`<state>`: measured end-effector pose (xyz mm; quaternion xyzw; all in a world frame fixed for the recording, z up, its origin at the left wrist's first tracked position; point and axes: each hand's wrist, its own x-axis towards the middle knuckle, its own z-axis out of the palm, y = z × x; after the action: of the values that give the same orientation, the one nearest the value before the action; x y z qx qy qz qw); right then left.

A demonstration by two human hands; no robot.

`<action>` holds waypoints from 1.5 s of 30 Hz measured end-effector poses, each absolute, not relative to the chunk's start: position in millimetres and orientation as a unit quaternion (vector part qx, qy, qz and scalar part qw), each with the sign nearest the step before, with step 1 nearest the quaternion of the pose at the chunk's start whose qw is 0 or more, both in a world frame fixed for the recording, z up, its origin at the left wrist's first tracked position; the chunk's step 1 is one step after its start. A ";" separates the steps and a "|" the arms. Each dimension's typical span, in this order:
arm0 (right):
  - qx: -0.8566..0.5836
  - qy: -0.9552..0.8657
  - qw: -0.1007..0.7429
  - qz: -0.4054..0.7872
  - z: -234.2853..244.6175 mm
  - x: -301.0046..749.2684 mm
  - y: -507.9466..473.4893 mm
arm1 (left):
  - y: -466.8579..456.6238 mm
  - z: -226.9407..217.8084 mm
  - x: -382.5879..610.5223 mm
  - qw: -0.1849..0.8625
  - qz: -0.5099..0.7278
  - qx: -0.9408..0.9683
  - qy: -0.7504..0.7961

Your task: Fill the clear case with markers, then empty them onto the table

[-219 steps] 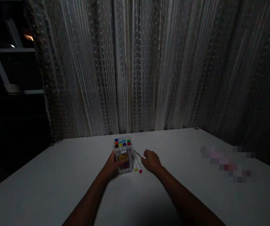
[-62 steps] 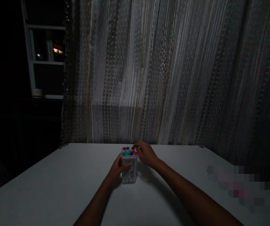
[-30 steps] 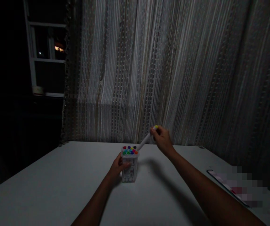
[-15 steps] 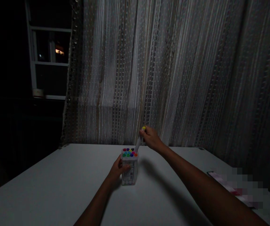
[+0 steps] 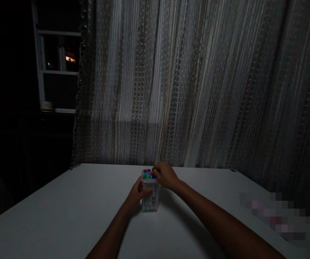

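A clear plastic marker case [image 5: 150, 197] stands upright on the white table, with coloured marker caps [image 5: 147, 173] showing at its top in red, purple, blue and green. My left hand [image 5: 136, 192] is wrapped round the left side of the case, thumb across its front label. Over the case's back right corner, my right hand [image 5: 166, 175] pinches a yellow-capped marker [image 5: 155, 170] at its cap. The marker's body is hidden behind my fingers and the case, and my right hand covers some of the other caps.
The white table [image 5: 90, 205] reaches back to a long striped curtain [image 5: 144, 90]. A blurred-out flat item [image 5: 273, 219] lies at the table's right side. A small dark patch [image 5: 233, 170] is near the far right corner. At the left is a dark window [image 5: 59, 72].
My right hand has come down with the yellow-capped marker, from above the case to its top. My left hand keeps its hold on the case.
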<state>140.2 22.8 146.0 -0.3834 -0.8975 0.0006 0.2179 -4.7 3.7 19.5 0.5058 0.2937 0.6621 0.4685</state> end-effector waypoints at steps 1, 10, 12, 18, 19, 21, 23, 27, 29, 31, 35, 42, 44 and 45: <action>-0.375 -0.903 0.211 -0.008 145.5 141.0 22.1 | 4.0 19.2 -4.9 0.465 0.662 0.507 0.299; -0.368 -0.868 0.292 0.160 123.9 141.8 35.7 | 6.0 0.2 -9.2 0.502 0.564 0.567 0.329; -0.355 -0.855 0.302 0.227 115.3 142.5 41.3 | 6.6 -0.7 -9.1 0.507 0.555 0.568 0.335; -0.349 -0.744 0.435 0.367 90.3 159.8 52.7 | 8.7 7.8 -14.8 0.475 0.601 0.515 0.385; -0.365 -0.702 0.453 0.411 84.2 164.4 53.6 | 8.7 9.1 -16.3 0.459 0.611 0.505 0.401; -0.397 -0.601 0.460 0.520 69.2 173.1 54.3 | 8.4 11.1 -18.4 0.435 0.627 0.493 0.417; -0.405 -0.517 0.429 0.620 51.9 179.1 53.3 | 7.7 12.5 -18.7 0.421 0.637 0.490 0.420; -0.379 -0.477 0.417 0.674 21.8 180.7 49.3 | 5.9 15.0 -15.3 0.348 0.657 0.498 0.447; -0.367 -0.467 0.447 0.669 13.1 179.3 47.3 | 4.9 15.2 -12.8 0.316 0.659 0.504 0.460; -0.353 -0.449 0.478 0.667 9.1 179.0 45.5 | 4.0 13.5 -10.4 0.318 0.643 0.519 0.465; -0.341 -0.433 0.541 0.635 9.9 183.1 42.8 | 2.4 7.3 -10.0 0.381 0.573 0.554 0.469; -0.346 -0.467 0.556 0.594 10.9 189.6 44.6 | -0.7 14.0 -11.1 0.380 0.570 0.565 0.460; -0.342 -0.465 0.553 0.600 8.0 189.4 46.4 | -1.0 18.9 -7.3 0.362 0.613 0.534 0.456; -0.339 -0.462 0.552 0.606 6.5 188.9 47.2 | -0.9 21.0 -5.3 0.357 0.635 0.517 0.448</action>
<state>188.9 47.2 6.5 -0.3385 -0.4617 0.6063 0.5520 -5.3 -0.9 21.0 0.5172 0.4484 0.6354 0.3575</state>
